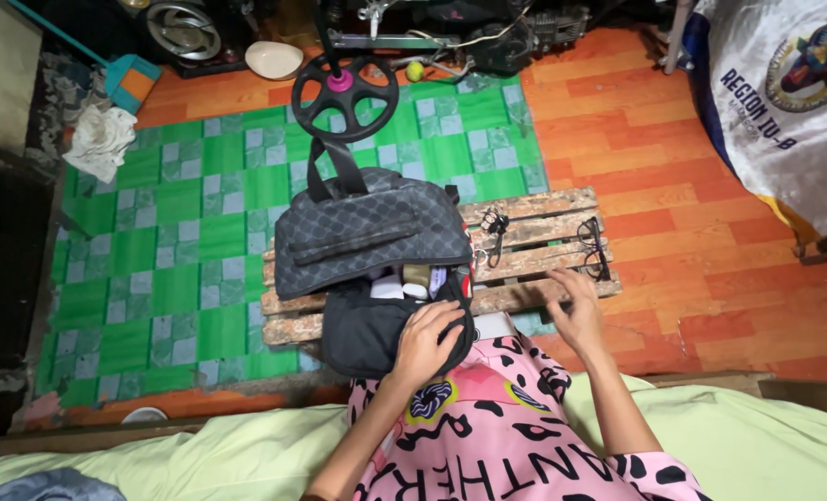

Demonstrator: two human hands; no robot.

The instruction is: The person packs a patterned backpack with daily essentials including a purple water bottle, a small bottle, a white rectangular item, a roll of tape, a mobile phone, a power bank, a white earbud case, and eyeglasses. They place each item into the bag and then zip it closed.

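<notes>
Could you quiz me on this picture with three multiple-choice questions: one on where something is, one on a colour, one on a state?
1. Where do the glasses lie?
A. on the pallet's right end
B. on the mat
C. inside the bag

2. What colours is the mat?
A. red and white
B. green and grey
C. plain blue

3. How is the bag?
A. zipped shut
B. open, items showing
C. upside down

Answers: 1 A, they rest on the pallet near the right hand. 2 B, checked squares. 3 B, the flap is up; the left hand is on its front.
</notes>
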